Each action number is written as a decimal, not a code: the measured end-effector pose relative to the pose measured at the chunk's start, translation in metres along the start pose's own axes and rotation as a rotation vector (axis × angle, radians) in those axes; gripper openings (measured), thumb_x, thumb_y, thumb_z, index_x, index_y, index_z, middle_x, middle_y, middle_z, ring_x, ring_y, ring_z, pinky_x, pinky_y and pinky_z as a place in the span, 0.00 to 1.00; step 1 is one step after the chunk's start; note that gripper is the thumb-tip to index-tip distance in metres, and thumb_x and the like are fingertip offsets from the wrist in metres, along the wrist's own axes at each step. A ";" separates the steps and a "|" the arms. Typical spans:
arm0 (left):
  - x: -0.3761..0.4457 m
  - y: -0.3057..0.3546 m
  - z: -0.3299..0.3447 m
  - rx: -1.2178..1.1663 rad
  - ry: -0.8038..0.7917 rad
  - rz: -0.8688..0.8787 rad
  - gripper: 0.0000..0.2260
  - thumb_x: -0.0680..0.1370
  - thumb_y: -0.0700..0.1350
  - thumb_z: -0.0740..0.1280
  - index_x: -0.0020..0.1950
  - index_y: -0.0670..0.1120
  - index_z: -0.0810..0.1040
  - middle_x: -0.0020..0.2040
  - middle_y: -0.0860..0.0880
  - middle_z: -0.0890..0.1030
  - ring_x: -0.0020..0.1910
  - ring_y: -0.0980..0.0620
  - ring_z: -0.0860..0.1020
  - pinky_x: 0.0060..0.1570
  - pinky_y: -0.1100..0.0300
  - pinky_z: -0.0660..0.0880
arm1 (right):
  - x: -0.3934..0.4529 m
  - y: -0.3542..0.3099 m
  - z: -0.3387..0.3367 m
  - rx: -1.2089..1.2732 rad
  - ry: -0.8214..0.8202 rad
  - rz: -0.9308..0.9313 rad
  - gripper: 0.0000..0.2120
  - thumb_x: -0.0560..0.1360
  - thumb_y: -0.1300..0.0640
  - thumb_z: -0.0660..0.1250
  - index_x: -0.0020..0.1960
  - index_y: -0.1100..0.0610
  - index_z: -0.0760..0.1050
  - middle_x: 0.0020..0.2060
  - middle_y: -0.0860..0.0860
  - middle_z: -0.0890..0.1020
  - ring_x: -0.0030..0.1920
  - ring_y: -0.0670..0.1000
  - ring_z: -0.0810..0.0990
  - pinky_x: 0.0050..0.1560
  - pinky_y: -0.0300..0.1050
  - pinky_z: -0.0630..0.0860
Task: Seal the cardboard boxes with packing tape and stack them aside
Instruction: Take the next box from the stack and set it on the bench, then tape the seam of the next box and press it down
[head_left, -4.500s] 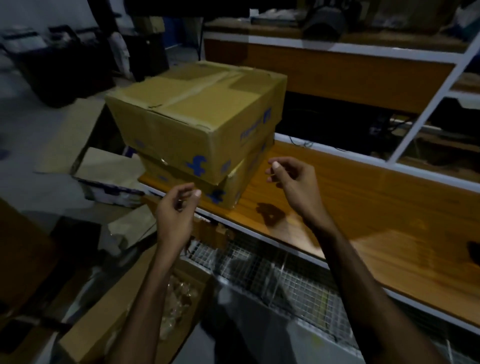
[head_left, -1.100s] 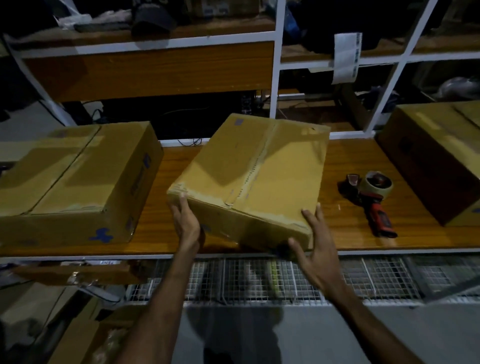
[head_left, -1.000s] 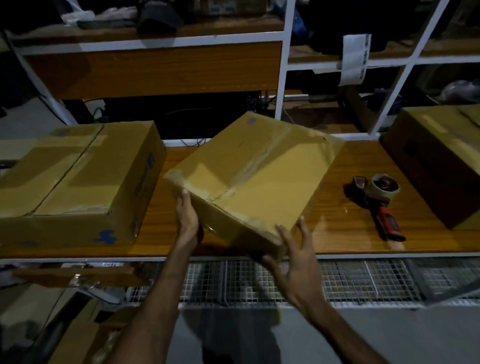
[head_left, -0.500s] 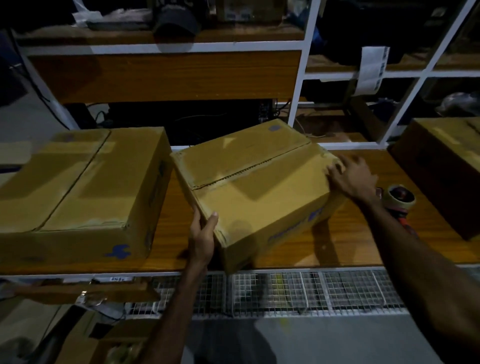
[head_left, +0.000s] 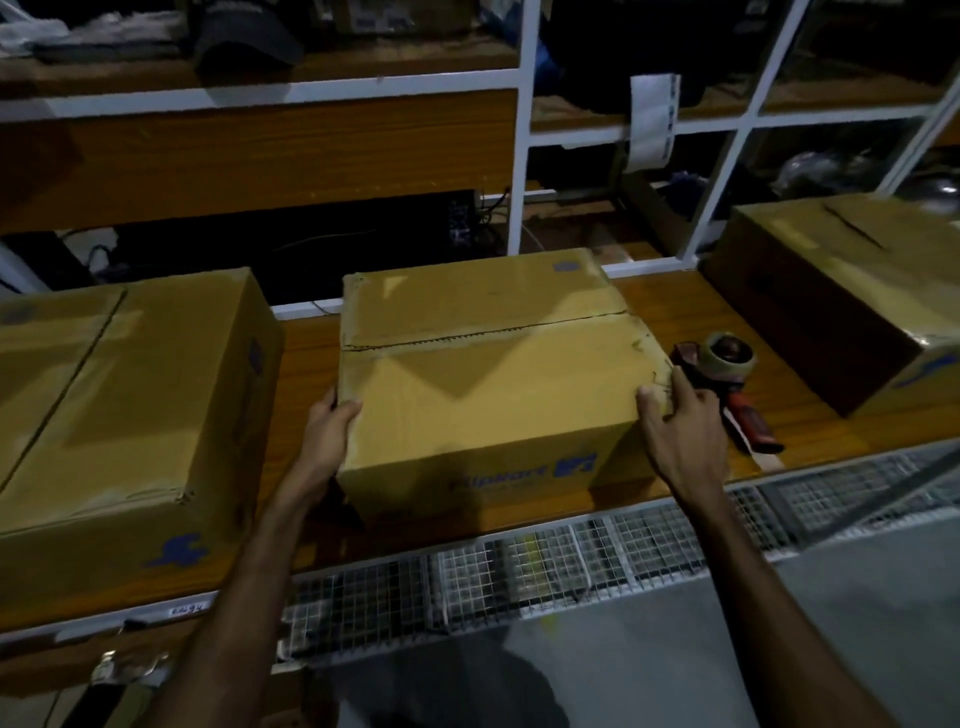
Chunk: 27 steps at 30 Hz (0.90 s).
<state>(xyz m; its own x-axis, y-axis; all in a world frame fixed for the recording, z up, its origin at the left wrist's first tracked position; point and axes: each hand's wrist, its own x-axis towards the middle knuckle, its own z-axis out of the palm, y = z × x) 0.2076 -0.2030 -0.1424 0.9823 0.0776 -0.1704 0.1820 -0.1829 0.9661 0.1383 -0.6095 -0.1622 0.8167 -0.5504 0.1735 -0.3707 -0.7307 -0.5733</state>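
Positioning an unsealed brown cardboard box (head_left: 488, 374) on the wooden table (head_left: 675, 312) before taping.
My left hand (head_left: 327, 431) and right hand (head_left: 680, 426) clamp its near corners at table centre; next I judge the right must reach the red-handled tape dispenser (head_left: 727, 374) at 3 o'clock.

Middle cardboard box (head_left: 483, 364) flat on wooden bench, flaps closed, centre seam untaped, blue logo on front; second box (head_left: 130, 395) just left, third box (head_left: 852, 291) well right; tape dispenser (head_left: 727, 374) lying just right of middle box
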 end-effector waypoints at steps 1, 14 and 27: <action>0.001 0.001 0.004 0.084 0.027 0.018 0.18 0.86 0.46 0.60 0.77 0.47 0.70 0.59 0.45 0.81 0.61 0.39 0.80 0.45 0.56 0.78 | 0.000 0.003 -0.004 0.012 -0.001 -0.004 0.32 0.84 0.35 0.59 0.82 0.51 0.65 0.66 0.61 0.74 0.61 0.64 0.78 0.57 0.56 0.76; 0.004 0.042 0.149 1.127 -0.187 0.517 0.31 0.82 0.69 0.51 0.82 0.57 0.62 0.84 0.47 0.59 0.83 0.44 0.52 0.76 0.24 0.46 | 0.127 0.138 -0.020 -0.160 -0.238 0.118 0.24 0.81 0.42 0.66 0.73 0.53 0.74 0.62 0.64 0.80 0.61 0.67 0.79 0.59 0.59 0.78; 0.012 0.084 0.315 1.040 -0.307 0.553 0.28 0.84 0.65 0.58 0.81 0.56 0.66 0.84 0.49 0.61 0.83 0.47 0.54 0.80 0.35 0.48 | 0.203 0.179 -0.006 0.029 -0.560 0.089 0.24 0.81 0.51 0.70 0.75 0.51 0.71 0.68 0.60 0.79 0.65 0.65 0.78 0.60 0.54 0.75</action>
<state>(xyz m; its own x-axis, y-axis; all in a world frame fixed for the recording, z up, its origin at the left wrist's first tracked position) 0.2481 -0.5260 -0.1242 0.8821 -0.4693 0.0403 -0.4551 -0.8271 0.3300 0.2347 -0.8544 -0.2255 0.8957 -0.3055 -0.3231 -0.4430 -0.6758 -0.5891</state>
